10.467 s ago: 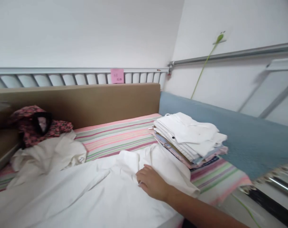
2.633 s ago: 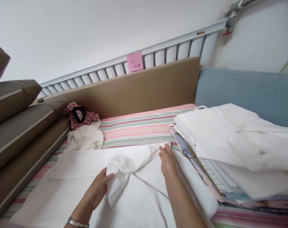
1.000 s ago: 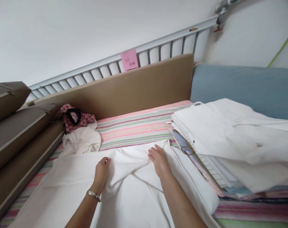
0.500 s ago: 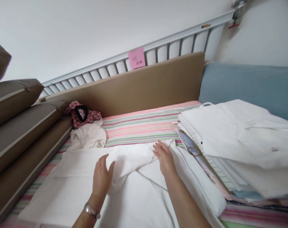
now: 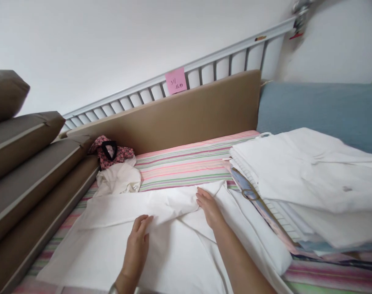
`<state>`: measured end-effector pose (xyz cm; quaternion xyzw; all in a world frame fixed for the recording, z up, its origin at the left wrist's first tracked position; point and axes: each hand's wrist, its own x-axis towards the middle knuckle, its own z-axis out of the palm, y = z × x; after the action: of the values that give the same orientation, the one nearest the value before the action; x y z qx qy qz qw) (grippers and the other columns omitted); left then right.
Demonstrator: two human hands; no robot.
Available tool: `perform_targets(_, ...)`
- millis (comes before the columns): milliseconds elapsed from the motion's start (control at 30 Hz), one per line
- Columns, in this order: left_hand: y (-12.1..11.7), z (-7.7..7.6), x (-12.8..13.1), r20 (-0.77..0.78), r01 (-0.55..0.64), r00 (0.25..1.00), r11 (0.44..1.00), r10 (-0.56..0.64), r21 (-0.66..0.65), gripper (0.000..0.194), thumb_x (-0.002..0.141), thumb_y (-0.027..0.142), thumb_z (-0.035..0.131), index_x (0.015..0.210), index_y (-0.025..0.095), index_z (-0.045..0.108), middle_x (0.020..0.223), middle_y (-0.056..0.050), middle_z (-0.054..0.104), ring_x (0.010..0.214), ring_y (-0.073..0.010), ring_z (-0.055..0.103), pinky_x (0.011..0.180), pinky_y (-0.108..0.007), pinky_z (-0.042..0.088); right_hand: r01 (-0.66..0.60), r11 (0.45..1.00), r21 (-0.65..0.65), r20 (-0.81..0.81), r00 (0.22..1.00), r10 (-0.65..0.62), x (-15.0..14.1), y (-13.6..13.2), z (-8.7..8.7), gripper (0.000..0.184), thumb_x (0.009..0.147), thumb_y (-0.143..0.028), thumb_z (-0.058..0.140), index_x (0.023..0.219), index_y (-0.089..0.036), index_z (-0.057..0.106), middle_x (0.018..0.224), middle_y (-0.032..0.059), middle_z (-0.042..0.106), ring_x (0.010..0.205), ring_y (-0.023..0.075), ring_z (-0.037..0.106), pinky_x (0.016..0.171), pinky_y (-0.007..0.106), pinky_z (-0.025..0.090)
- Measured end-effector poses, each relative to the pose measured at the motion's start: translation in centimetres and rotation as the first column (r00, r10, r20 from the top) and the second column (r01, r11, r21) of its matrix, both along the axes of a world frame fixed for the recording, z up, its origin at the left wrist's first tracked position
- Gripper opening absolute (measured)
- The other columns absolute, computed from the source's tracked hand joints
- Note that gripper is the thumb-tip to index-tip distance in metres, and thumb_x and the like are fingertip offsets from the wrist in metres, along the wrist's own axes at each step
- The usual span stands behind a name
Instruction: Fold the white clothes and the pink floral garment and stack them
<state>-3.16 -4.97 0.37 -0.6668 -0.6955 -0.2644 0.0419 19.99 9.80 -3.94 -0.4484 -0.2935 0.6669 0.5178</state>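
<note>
- Left hand (image 5: 137, 245): lower middle of the frame, fingers loosely bent and thumb apart, gripping nothing; whether the fingertips touch the cloth or hang just over it, I cannot tell.
- Right hand (image 5: 208, 206): right of centre, relaxed, its fingers laid on the cloth near the upper edge and not clenched.
- White cloth (image 5: 179, 249): lies flat beneath both hands, across the lower middle, and runs out of the bottom of the frame.
- Its folded band's long axis goes left to right, rising slightly rightward; the rumpled part lies between the hands, up and right of the left fingertips.
- The right hand is nearer to the cloth's upper right corner; the left sits lower, below the band.
- Striped sheet (image 5: 182, 166): under the cloth, showing above it.
- Stack (image 5: 314, 171) of folded clothes: right side, beside the cloth.
- Cream cloth (image 5: 120, 177) and floral cloth (image 5: 124, 153): left of centre, near the cushions (image 5: 35, 157) at the left edge.
</note>
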Motion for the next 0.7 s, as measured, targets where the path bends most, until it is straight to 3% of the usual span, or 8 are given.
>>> perform_targets(100,-0.2,1.2,-1.4,-0.142,0.122,0.981,0.987,-0.136,-0.101,0.045,0.078,0.006,0.037,0.11,0.027,0.061,0.116,-0.006,0.061,0.106,-0.0202,0.057,0.095,-0.042,0.045,0.014,1.0,-0.013,-0.009,1.0,-0.014,-0.1,0.1,0.1,0.053,0.064,-0.035,0.066,0.115,-0.022,0.062,0.132,0.0094,0.052,0.12,0.0264,0.049,0.098,0.037,0.043)
perform_targets(167,-1.0,1.1,-1.8,-0.23,0.117,0.959,0.969,-0.168,-0.218,0.051,0.077,0.004,0.036,0.112,0.032,0.06,0.117,-0.003,0.063,0.11,-0.0225,0.055,0.1,-0.052,0.039,0.022,0.999,-0.034,-0.016,1.0,-0.022,-0.1,0.1,0.2,0.052,0.064,-0.033,0.067,0.114,-0.022,0.062,0.132,0.0098,0.052,0.119,0.0261,0.05,0.098,0.037,0.043)
perform_targets(267,-2.7,0.7,-1.9,-0.327,-0.019,0.94,0.939,-0.101,-0.343,0.065,0.069,-0.004,0.033,0.112,0.036,0.059,0.127,0.0,0.058,0.124,-0.0267,0.045,0.103,-0.065,0.025,0.022,0.999,-0.044,-0.026,0.999,-0.023,-0.1,0.1,0.3,0.05,0.063,-0.032,0.068,0.111,-0.023,0.063,0.132,0.0085,0.052,0.119,0.0246,0.051,0.098,0.035,0.043)
perform_targets(367,-3.2,1.4,-1.1,-0.378,-0.16,0.925,0.934,0.029,-0.319,0.059,0.067,-0.002,0.036,0.107,0.033,0.063,0.132,-0.003,0.054,0.128,-0.0299,0.04,0.102,-0.067,0.022,0.028,0.999,-0.032,-0.03,0.999,-0.029,-0.1,-0.1,0.4,0.047,0.063,-0.033,0.069,0.109,-0.022,0.064,0.131,0.0082,0.054,0.118,0.025,0.051,0.098,0.036,0.043)
perform_targets(433,-2.0,2.5,0.2,-0.347,-0.151,0.936,0.962,0.065,-0.226,0.046,0.077,0.008,0.038,0.112,0.029,0.061,0.132,-0.006,0.053,0.128,-0.0286,0.041,0.103,-0.062,0.028,0.041,0.999,-0.027,-0.028,0.999,-0.042,-0.1,-0.2,0.5,0.045,0.063,-0.032,0.069,0.107,-0.023,0.065,0.13,0.0082,0.054,0.118,0.0257,0.051,0.099,0.039,0.043)
perform_targets(533,1.1,3.0,3.0,-0.261,-0.019,0.965,0.995,-0.008,-0.101,0.04,0.088,0.029,0.037,0.125,0.022,0.051,0.138,-0.009,0.046,0.131,-0.0252,0.037,0.106,-0.052,0.034,0.061,0.998,-0.022,-0.043,0.997,-0.062,-0.2,-0.3,0.8,0.041,0.061,-0.03,0.071,0.101,-0.022,0.066,0.128,0.0082,0.056,0.121,0.0262,0.049,0.101,0.04,0.041)
perform_targets(600,3.0,2.0,4.5,-0.235,0.028,0.97,0.99,-0.061,-0.139,0.048,0.089,0.039,0.037,0.133,0.019,0.042,0.143,-0.01,0.039,0.135,-0.0266,0.028,0.108,-0.053,0.031,0.065,0.997,-0.033,-0.056,0.996,-0.067,-0.2,-0.3,0.9,0.041,0.058,-0.03,0.072,0.098,-0.021,0.066,0.127,0.0087,0.056,0.122,0.0269,0.048,0.103,0.04,0.04)
perform_targets(700,4.3,-0.5,5.1,-0.192,-0.001,0.98,0.957,-0.057,-0.289,0.058,0.088,0.049,0.034,0.137,0.02,0.035,0.146,-0.013,0.031,0.137,-0.0317,0.022,0.108,-0.061,0.024,0.054,0.998,-0.04,-0.055,0.997,-0.056,-0.1,-0.4,1.0,0.042,0.055,-0.03,0.074,0.095,-0.02,0.066,0.128,0.0088,0.056,0.122,0.0273,0.047,0.104,0.041,0.039)
